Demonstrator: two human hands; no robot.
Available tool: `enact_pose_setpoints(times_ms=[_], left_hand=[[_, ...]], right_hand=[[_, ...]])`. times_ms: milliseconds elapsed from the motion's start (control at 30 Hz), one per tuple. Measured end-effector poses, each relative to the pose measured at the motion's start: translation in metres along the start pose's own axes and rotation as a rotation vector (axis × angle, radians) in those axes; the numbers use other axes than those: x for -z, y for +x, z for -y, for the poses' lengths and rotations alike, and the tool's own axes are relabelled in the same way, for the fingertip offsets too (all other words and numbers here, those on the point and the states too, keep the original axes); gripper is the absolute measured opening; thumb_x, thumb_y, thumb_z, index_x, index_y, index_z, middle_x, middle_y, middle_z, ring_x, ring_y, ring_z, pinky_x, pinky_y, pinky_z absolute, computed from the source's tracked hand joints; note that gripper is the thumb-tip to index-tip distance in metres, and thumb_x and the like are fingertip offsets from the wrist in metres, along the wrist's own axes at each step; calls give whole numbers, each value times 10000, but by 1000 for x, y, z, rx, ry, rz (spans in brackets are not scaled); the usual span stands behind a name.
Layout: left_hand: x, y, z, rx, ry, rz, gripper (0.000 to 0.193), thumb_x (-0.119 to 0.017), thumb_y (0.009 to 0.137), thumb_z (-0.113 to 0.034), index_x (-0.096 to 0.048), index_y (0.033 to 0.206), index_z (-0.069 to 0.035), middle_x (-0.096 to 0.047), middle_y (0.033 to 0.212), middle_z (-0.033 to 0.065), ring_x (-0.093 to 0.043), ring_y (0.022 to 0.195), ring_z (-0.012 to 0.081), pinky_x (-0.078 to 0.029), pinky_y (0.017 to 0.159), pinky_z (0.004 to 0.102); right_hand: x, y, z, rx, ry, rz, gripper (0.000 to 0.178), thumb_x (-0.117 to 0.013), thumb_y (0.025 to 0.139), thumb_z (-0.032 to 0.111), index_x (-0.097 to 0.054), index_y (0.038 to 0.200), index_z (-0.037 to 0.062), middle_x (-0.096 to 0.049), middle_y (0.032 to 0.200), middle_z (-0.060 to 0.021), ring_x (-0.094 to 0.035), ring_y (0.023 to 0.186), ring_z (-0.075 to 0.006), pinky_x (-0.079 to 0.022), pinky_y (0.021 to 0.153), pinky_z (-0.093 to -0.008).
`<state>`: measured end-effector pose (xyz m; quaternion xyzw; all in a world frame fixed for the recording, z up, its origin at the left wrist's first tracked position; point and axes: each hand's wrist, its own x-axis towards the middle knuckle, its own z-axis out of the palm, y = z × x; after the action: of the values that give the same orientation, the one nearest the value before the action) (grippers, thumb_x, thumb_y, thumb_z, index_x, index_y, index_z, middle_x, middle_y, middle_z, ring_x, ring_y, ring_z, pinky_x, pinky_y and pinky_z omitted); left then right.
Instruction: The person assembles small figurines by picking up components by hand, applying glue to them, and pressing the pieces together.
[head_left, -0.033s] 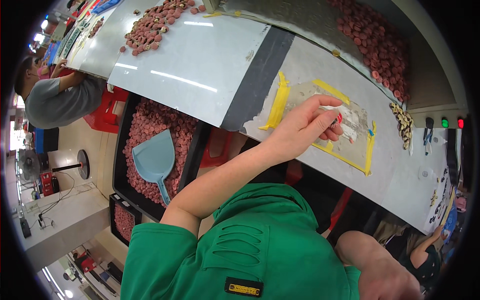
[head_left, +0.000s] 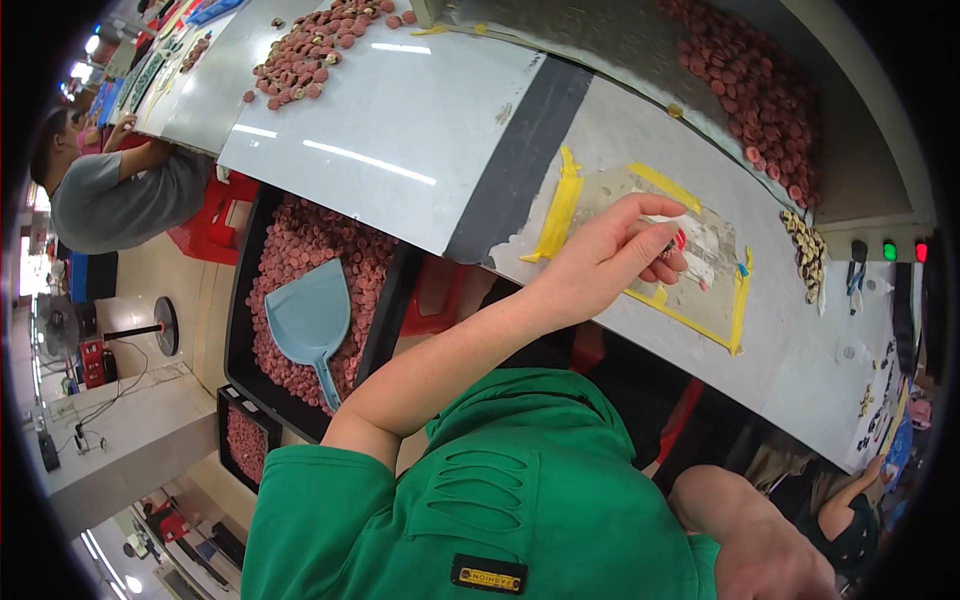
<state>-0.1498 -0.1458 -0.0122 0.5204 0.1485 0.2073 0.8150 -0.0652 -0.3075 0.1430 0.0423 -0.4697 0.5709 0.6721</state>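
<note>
My left hand (head_left: pixel 610 255) hovers over the taped panel on the bench. Its thumb and fingers are closed around a small round red piece (head_left: pixel 680 239), mostly hidden by the fingers; its kind is unclear. Beneath lies a worn grey-white panel (head_left: pixel 705 300) framed with strips of yellow tape (head_left: pixel 560 205). A small blue bit (head_left: pixel 742 268) sits by the panel's right tape. At the lower right, my bent right arm (head_left: pixel 715 500) is close and blurred. No fingers of my right hand (head_left: pixel 790 560) can be made out.
Round reddish pieces fill the raised back shelf (head_left: pixel 745 95) and a black crate (head_left: pixel 240 310) at left, where a blue-grey dustpan (head_left: pixel 310 315) rests. More pieces (head_left: pixel 305 55) lie at far left. Small cream-and-dark pieces (head_left: pixel 805 250) sit at right. A person in grey (head_left: pixel 125 195) works at left.
</note>
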Motion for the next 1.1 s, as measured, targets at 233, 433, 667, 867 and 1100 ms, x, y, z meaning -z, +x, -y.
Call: enact_pose_setpoints(times_ms=[233,433,667,867,1100], left_hand=[[41,-17,-34,20,126,-178,283,-526,949,-130,-548,1213,-28,-614,1065,61,-596,934,104,-473,824,241],[159,-16,-72,-377,1329,-610,285,-586,879,-54,-577,1163,-59,-613,971,86,-611,861,189,-482,762,295],[279,27,-119,-469,2140,-870,175,-631,786,-147,-683,953,-156,-632,968,91,-581,939,280,-451,807,422],[237,58,-118,-693,1978,-685,255,-631,845,-153,-622,1092,-92,-617,1047,91,-552,1024,273,-409,898,396],[40,157,-51,-587,1337,11,213,-624,839,-115,-632,1043,-52,-613,1006,107,-578,928,269,-461,821,350]], right_hand=[[16,-18,-9,-27,356,322,203,-456,922,104,-644,994,80,-594,883,-48,-503,576,-170,-375,534,-289],[39,-32,-5,-159,-22,166,302,-615,901,326,-644,767,57,-669,991,-108,-504,548,-145,-387,536,-288],[63,-93,26,-155,-433,-346,163,-712,785,130,-639,731,-5,-644,945,-271,-552,511,-226,-435,475,-293],[81,-128,84,-465,-1457,-1093,83,-532,875,-13,-587,936,-20,-614,1015,-113,-558,797,-125,-470,721,-263],[165,-126,112,-462,-2138,-1019,203,-620,828,28,-595,1029,9,-608,1001,-111,-589,857,-243,-473,754,-312]])
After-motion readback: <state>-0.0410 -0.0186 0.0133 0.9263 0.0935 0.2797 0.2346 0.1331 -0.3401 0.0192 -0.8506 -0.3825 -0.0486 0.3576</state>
